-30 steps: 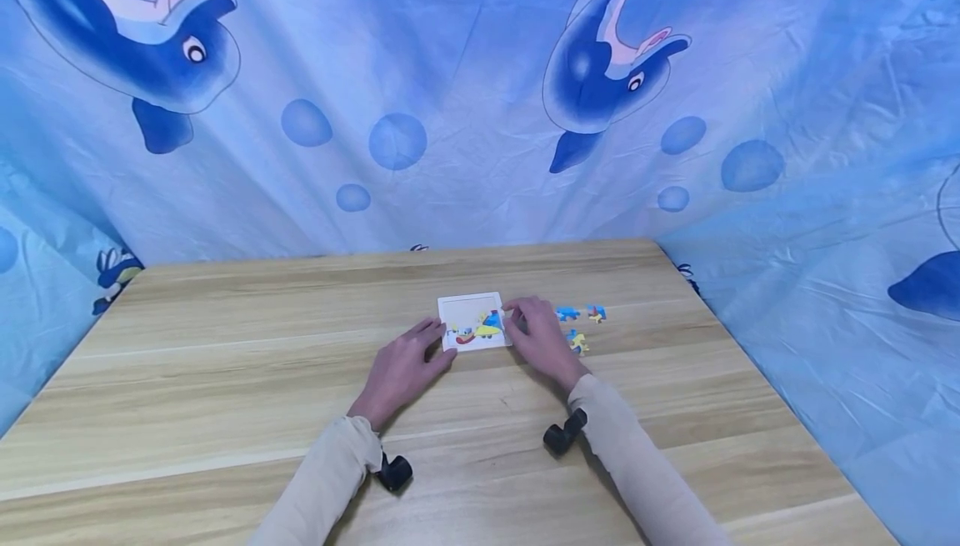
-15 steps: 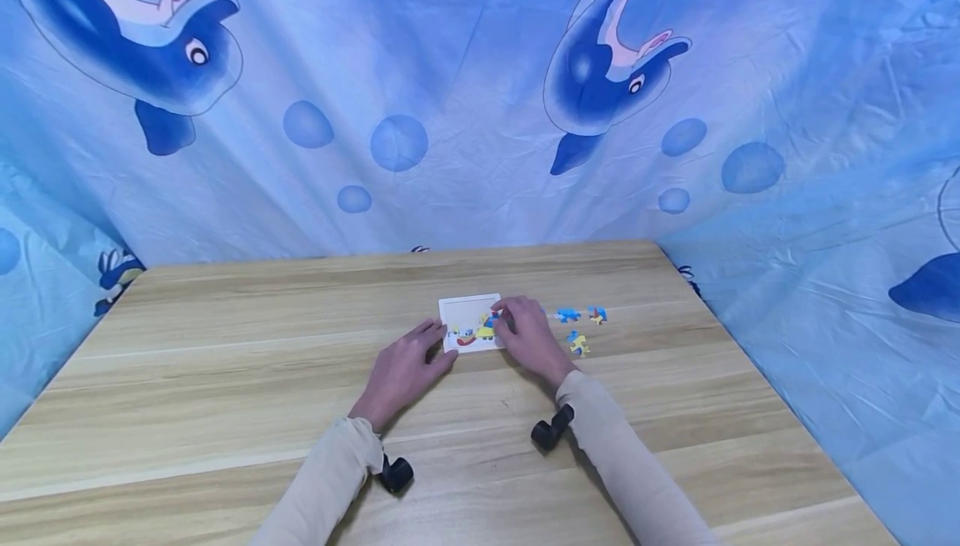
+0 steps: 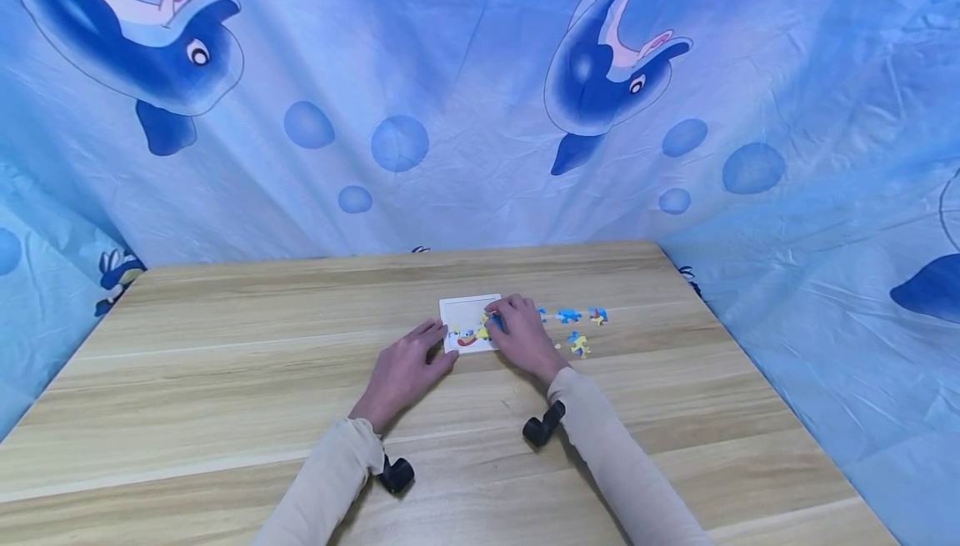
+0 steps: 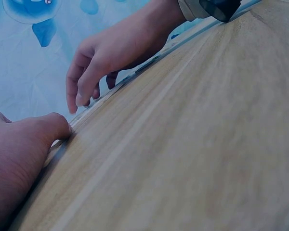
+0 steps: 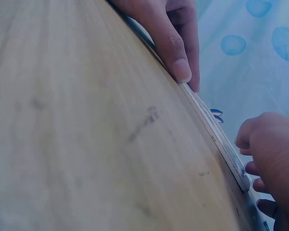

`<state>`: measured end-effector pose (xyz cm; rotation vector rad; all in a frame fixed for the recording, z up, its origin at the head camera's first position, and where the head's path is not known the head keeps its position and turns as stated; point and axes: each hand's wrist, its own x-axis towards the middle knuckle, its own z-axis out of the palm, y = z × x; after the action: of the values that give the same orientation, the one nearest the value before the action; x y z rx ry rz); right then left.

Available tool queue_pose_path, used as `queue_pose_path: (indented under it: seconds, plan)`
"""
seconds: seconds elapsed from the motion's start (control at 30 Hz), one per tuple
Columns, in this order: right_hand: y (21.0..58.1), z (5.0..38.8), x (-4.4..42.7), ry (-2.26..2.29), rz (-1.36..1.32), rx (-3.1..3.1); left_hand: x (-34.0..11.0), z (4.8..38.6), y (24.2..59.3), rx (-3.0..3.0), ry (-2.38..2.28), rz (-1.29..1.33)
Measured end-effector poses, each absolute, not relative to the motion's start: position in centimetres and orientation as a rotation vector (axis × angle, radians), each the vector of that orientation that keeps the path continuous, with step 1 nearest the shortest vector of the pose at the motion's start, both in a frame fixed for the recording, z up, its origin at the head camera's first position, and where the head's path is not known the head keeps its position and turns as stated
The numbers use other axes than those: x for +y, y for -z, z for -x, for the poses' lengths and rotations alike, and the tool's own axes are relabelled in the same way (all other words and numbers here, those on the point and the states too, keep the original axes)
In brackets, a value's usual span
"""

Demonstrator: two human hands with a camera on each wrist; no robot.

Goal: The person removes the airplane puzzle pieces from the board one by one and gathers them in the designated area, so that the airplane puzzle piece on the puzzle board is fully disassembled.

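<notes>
A small white puzzle tray (image 3: 461, 313) lies on the table, with several joined pieces (image 3: 467, 337) showing a red, yellow and blue picture along its front side. My left hand (image 3: 405, 367) holds the tray's front left corner, fingers along the left rim and thumb at the front rim. In the right wrist view that thumb (image 5: 182, 71) touches the tray edge (image 5: 216, 137). Over the tray's right part, my right hand (image 3: 522, 333) reaches down with thumb and index finger apart. A blue puzzle piece (image 3: 497, 323) shows near its fingertips; no piece is visible in its grasp.
Right of the tray lie loose puzzle pieces: a blue one (image 3: 568, 315), a blue and red one (image 3: 597, 314) and a yellow and blue one (image 3: 579, 344). The wooden table (image 3: 225, 363) ends at a blue dolphin-print curtain (image 3: 465, 196).
From the tray's right rim, my right hand has moved left over the pieces inside it, uncovering more of the loose pieces. My left hand and the tray have stayed in place.
</notes>
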<state>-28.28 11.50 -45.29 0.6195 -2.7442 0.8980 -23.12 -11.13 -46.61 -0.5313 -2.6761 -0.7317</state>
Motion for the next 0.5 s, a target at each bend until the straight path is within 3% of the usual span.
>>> queue_pose_path:
  seconds: [0.5]
  plan:
    - [45.11, 28.37, 11.06, -0.835, -0.589, -2.789, -11.13, 23.12, 46.58, -2.671, 0.746, 0.532]
